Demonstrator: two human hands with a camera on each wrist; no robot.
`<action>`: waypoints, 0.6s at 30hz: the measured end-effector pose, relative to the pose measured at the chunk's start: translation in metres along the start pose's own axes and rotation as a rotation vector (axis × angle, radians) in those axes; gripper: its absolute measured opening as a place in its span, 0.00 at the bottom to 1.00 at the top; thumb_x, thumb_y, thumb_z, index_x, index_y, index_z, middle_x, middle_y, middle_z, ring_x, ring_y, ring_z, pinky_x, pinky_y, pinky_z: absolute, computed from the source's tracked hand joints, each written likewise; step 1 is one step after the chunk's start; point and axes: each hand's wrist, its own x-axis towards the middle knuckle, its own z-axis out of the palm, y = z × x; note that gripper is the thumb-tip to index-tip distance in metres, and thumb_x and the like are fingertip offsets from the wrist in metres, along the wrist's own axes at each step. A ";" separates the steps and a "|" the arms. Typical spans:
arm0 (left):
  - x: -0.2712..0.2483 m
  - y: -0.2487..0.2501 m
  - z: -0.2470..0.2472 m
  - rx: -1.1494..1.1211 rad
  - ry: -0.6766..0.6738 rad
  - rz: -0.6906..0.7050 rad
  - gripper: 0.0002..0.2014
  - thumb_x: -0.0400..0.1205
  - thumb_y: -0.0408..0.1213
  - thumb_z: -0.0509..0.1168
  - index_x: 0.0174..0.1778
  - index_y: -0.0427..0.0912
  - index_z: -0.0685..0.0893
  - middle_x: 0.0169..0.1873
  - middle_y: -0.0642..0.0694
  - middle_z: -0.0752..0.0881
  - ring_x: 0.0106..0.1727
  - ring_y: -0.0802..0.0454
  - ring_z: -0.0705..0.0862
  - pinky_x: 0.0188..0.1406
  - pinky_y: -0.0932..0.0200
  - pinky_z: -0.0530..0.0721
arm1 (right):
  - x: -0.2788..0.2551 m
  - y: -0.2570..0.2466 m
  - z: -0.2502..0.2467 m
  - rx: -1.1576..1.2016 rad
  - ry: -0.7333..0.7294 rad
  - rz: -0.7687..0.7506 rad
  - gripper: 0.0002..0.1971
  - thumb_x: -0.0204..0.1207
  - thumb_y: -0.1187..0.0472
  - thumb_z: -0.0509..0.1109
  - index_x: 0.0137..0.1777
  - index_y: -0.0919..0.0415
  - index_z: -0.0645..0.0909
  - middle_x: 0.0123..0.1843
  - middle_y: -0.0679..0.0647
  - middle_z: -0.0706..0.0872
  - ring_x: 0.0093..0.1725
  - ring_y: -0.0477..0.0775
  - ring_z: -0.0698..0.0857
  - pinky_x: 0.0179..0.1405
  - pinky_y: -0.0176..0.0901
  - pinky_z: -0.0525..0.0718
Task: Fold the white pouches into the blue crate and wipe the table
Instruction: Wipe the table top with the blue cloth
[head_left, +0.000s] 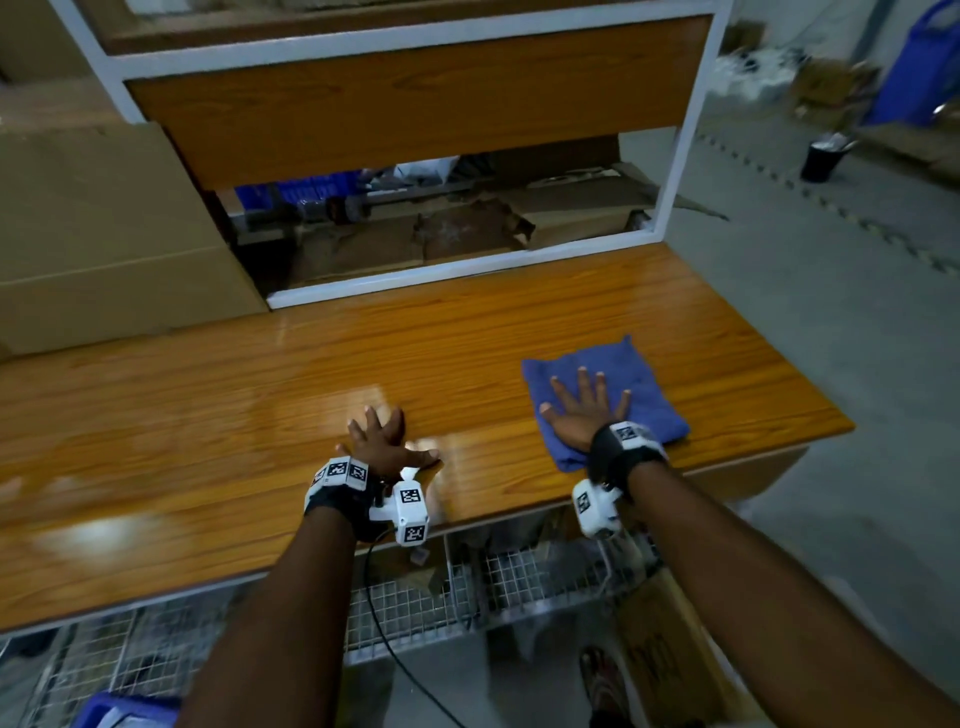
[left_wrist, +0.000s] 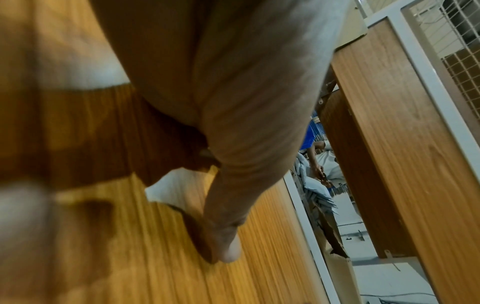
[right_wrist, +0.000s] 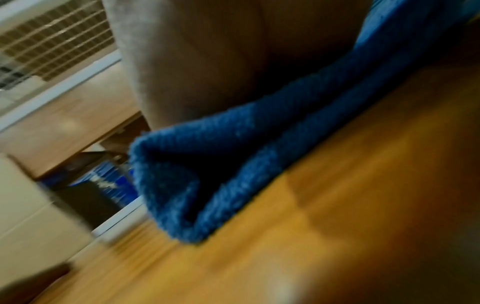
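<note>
A folded blue cloth (head_left: 639, 387) lies on the glossy wooden table (head_left: 260, 395) near its right front corner. My right hand (head_left: 584, 408) presses flat on the cloth with its fingers spread straight. The cloth's folded edge (right_wrist: 207, 185) shows thick and blurred in the right wrist view under my palm. My left hand (head_left: 382, 441) lies flat on the bare table at the middle front, fingers spread. Its thumb (left_wrist: 228, 242) touches the wood. A corner of a blue crate (head_left: 124, 709) shows below the table at the bottom left. No white pouch is in sight.
A large cardboard box (head_left: 104, 234) stands at the table's back left. Behind the table rises a white-framed wooden shelf (head_left: 415, 104) with cardboard and blue items in its gap. A wire mesh rack (head_left: 467, 587) sits under the table front. Bare floor lies to the right.
</note>
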 end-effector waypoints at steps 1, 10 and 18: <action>-0.001 -0.001 0.001 0.000 0.006 0.001 0.57 0.69 0.75 0.67 0.86 0.62 0.41 0.85 0.46 0.30 0.84 0.35 0.28 0.79 0.23 0.34 | -0.010 -0.017 0.008 -0.010 -0.004 -0.043 0.35 0.81 0.28 0.43 0.85 0.35 0.38 0.87 0.48 0.31 0.86 0.59 0.32 0.77 0.76 0.35; -0.011 -0.010 0.006 0.013 0.019 0.018 0.55 0.71 0.72 0.68 0.87 0.61 0.42 0.85 0.46 0.31 0.83 0.34 0.27 0.79 0.24 0.34 | -0.054 -0.012 0.018 -0.075 -0.034 -0.088 0.34 0.81 0.28 0.44 0.84 0.33 0.39 0.87 0.45 0.31 0.86 0.55 0.32 0.78 0.74 0.34; -0.030 -0.025 0.020 -0.022 0.071 0.026 0.55 0.70 0.71 0.70 0.87 0.61 0.47 0.86 0.47 0.33 0.84 0.36 0.29 0.81 0.29 0.34 | -0.057 0.042 0.009 0.048 0.031 0.188 0.36 0.80 0.28 0.43 0.85 0.35 0.40 0.87 0.51 0.31 0.85 0.62 0.31 0.76 0.79 0.33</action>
